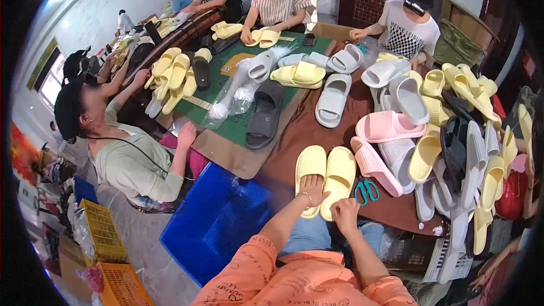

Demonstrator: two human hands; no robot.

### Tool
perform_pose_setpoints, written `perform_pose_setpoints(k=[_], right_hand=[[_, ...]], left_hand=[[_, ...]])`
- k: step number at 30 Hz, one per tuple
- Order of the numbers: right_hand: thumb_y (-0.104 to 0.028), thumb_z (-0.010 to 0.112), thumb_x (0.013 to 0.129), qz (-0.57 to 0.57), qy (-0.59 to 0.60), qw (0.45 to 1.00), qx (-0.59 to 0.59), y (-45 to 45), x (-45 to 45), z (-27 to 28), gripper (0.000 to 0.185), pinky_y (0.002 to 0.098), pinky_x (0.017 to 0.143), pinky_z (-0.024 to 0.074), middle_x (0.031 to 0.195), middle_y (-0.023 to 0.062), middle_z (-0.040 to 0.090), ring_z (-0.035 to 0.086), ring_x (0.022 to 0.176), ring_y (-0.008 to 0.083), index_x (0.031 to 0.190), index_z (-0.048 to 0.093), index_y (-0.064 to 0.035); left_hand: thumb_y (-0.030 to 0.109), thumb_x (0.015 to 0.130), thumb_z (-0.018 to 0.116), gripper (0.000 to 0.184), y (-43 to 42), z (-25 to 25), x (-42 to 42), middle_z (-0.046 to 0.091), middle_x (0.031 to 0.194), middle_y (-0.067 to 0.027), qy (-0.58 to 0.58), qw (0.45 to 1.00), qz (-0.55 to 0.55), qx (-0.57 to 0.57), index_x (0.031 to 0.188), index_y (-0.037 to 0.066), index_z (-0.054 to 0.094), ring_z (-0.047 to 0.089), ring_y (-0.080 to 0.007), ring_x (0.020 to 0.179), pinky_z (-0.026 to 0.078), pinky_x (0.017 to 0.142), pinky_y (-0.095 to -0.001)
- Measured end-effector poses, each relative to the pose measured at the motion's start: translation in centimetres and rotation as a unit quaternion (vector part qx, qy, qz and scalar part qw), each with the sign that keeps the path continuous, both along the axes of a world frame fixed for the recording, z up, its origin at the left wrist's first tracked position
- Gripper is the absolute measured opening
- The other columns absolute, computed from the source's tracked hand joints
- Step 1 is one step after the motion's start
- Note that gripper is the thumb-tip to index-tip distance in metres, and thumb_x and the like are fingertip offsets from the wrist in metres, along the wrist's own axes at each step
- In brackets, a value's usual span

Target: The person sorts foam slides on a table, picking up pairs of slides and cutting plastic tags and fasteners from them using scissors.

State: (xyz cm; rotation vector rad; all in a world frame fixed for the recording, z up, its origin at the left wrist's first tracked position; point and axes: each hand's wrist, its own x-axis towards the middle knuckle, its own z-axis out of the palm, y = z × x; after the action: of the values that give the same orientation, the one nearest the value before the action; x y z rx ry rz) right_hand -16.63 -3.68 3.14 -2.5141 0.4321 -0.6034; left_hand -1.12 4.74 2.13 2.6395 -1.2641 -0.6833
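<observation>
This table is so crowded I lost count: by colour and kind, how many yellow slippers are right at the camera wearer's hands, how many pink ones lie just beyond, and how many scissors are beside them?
Yellow slippers at the hands: 2
Pink slippers just beyond: 2
Scissors, teal-handled: 1
Total: 5

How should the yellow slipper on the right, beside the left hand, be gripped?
Probably take the yellow slipper by its strap, from the near side: the opening faces the wearer's right hand, so the strap could be pinched above and beneath.
</observation>
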Motion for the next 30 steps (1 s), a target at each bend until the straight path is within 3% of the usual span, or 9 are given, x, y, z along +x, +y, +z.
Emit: perform_pose_setpoints(k=[4,5,7,8,14,16,26,30], right_hand=[[-0.011,0.067,0.065,0.005,-0.014,1.0,0.007,0.0,-0.1,-0.2,0.008,0.0401,0.078,0.033,0.078,0.0032,0.056,0.048,0.086,0.0247,0.069,0.06,-0.0118],[-0.01,0.067,0.065,0.002,-0.015,1.0,0.009,0.0,-0.2,-0.3,0.009,0.0398,0.078,0.0331,0.078,0.0029,0.056,0.048,0.086,0.0247,0.069,0.06,-0.0118],[-0.01,0.068,0.065,0.007,-0.021,1.0,0.009,0.0,-0.2,-0.4,0.009,0.0398,0.078,0.0332,0.078,0.0028,0.056,0.048,0.086,0.0247,0.069,0.06,-0.0117],[-0.01,0.068,0.065,0.01,-0.025,1.0,0.009,0.0,-0.2,-0.4,0.009,0.0398,0.078,0.0332,0.077,0.0026,0.056,0.048,0.085,0.0248,0.069,0.059,-0.0116],[-0.013,0.068,0.068,0.002,-0.038,0.998,0.053,0.1,-0.7,-0.7,0.012,0.0391,0.078,0.0333,0.077,0.0016,0.055,0.048,0.085,0.0234,0.079,0.063,-0.013],[-0.014,0.068,0.068,0.021,-0.047,0.998,-0.021,0.1,-0.9,-0.6,0.016,0.0381,0.078,0.0333,0.078,0.0003,0.054,0.048,0.085,0.0218,0.084,0.065,-0.0155],[-0.014,0.071,0.064,0.044,-0.076,0.995,-0.037,-0.3,-0.8,-1.2,0.01,0.0376,0.077,0.0335,0.077,-0.0013,0.055,0.048,0.083,0.0207,0.072,0.064,-0.013],[-0.013,0.071,0.061,0.052,-0.07,0.996,-0.027,-0.3,-0.5,-0.6,0.011,0.0379,0.078,0.0332,0.077,-0.0019,0.056,0.049,0.084,0.0206,0.069,0.063,-0.0131]], left_hand=[[0.054,0.084,0.037,0.076,0.0,0.5,-0.1,0.026,0.137,-0.0223,-0.011,1.0,-0.001,0.014,0.133,-0.004,0.024,0.018,-0.0346,0.13,0.006,0.105,-0.0498],[0.055,0.084,0.037,0.078,-0.4,0.9,0.0,0.018,0.144,-0.016,0.012,0.997,-0.001,0.072,0.137,0.001,0.018,0.01,-0.031,0.134,0.004,0.107,-0.0481],[0.055,0.084,0.037,0.078,-0.4,0.6,0.0,0.016,0.144,-0.0162,0.019,0.997,0.009,0.068,0.138,0.001,0.017,0.009,-0.0315,0.134,0.004,0.107,-0.0482],[0.055,0.085,0.034,0.077,-0.2,0.1,0.0,0.022,0.14,-0.0222,0.004,0.999,0.0,0.035,0.134,-0.004,0.022,0.015,-0.0356,0.132,0.004,0.106,-0.0496],[0.056,0.085,0.033,0.079,-0.1,0.0,0.1,0.019,0.141,-0.0227,0.012,0.999,-0.003,0.032,0.135,-0.003,0.02,0.012,-0.0377,0.132,0.003,0.106,-0.0494],[0.056,0.085,0.033,0.079,-0.1,0.2,0.1,0.018,0.141,-0.023,0.008,0.999,-0.005,0.036,0.136,-0.003,0.02,0.012,-0.038,0.132,0.003,0.106,-0.0496],[0.056,0.084,0.035,0.077,-0.1,-0.1,-0.1,0.025,0.138,-0.0224,-0.017,1.0,-0.005,0.026,0.133,-0.003,0.025,0.019,-0.0366,0.13,0.007,0.105,-0.049],[0.054,0.083,0.039,0.078,-0.3,1.1,0.0,0.018,0.143,-0.0173,0.008,0.998,0.001,0.064,0.137,0.002,0.019,0.012,-0.0326,0.133,0.005,0.106,-0.0489]])
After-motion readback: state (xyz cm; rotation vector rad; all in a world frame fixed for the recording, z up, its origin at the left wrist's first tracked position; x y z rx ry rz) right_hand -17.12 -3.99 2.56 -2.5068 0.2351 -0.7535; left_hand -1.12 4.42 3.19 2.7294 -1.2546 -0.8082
